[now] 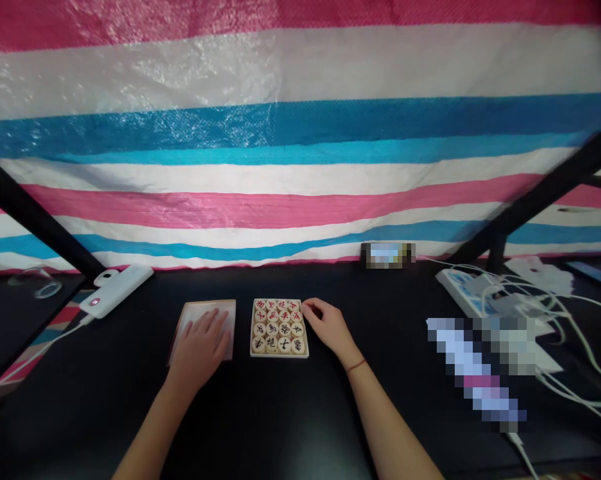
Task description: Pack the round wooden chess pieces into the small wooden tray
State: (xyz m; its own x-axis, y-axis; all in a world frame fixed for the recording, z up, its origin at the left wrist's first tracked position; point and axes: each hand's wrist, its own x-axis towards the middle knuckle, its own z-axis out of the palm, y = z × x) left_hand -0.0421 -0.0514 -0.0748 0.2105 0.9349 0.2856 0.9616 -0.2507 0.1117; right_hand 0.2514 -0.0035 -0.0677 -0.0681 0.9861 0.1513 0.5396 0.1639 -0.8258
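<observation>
Left hand (200, 350) palm down on a pale square board (226, 308) with a tan edge, fingers lightly spread, released, nothing clenched or grasped. Right hand (329, 327) loosely curled, fingertips (306, 307) just touching the upper right corner of a shallow wooden tray (280, 355), no piece pinched. In that tray, between the 2 hands, round wooden Chinese chess pieces (279, 327) lying flat, packed in tight rows, marked with red and black characters. Red thread bracelet (355, 365) around the right wrist. Beneath everything, a black tabletop (290, 427). Off to the left, a white power bank (117, 290) with a white cable (45, 353), and a clear glass (35, 283) beyond the table corner. Off to the right, a power strip (460, 290) under tangled white cords (555, 320), plus 2 pixelated objects (480, 370) too blurred to name. Behind, a pink, white and blue striped tarpaulin (300, 147) crossed by black struts (35, 213).
</observation>
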